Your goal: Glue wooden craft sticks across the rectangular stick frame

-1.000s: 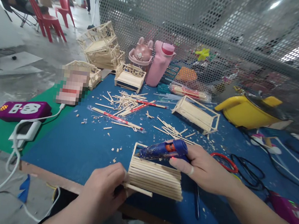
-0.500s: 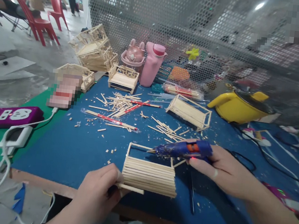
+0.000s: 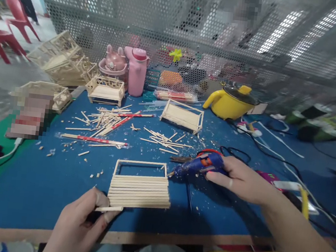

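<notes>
My left hand [image 3: 86,218] pinches the lower left corner of a small stick-built frame [image 3: 139,191], a slatted panel of wooden sticks with an upright rectangle at its far side. A loose-ended stick [image 3: 111,209] juts from between those same fingers. In my right hand [image 3: 237,178] is a blue glue gun [image 3: 200,166], its nozzle pointing left at the frame's far right corner post; whether it touches cannot be made out. Behind the gun's nozzle lie pliers [image 3: 181,159], partly hidden. A dark pen-like rod [image 3: 189,197] rests right of the frame.
Loose sticks [image 3: 166,141] and stick bundles [image 3: 95,139] lie beyond the frame. Finished miniature stick furniture [image 3: 107,90] and another piece [image 3: 182,116] stand farther back, near a pink bottle [image 3: 137,74] and a yellow pot [image 3: 231,103]. Cables [image 3: 274,152] cross the right side; a perforated metal screen [image 3: 122,15] borders the back.
The glue gun's nozzle has gone from over the frame's far rail to its right corner. The view has swung right, so everything appears shifted left. Both hands keep their holds.
</notes>
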A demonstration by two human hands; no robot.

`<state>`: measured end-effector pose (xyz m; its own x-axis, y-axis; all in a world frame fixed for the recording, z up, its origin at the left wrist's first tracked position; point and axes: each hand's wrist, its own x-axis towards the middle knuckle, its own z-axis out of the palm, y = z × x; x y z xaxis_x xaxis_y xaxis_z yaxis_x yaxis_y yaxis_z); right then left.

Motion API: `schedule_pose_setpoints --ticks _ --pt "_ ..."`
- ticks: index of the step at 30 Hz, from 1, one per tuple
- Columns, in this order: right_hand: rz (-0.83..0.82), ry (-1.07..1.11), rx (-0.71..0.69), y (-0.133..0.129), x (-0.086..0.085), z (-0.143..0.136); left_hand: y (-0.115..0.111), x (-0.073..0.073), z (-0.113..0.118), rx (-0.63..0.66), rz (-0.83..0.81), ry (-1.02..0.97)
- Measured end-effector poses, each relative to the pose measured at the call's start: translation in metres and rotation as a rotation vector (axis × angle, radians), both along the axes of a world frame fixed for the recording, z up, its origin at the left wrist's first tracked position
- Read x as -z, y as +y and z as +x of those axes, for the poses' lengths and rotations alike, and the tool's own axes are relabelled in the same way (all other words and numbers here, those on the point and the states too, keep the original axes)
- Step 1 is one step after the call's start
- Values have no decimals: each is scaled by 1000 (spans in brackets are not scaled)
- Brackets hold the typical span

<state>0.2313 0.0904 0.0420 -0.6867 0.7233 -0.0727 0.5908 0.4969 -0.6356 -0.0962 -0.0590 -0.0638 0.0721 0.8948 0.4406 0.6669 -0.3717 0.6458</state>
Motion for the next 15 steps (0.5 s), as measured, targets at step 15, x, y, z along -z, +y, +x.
schedule_pose_setpoints --ticks 15 --pt "59 -45 -7 0 -2 5 -4 -1 6 -95 -88 -86"
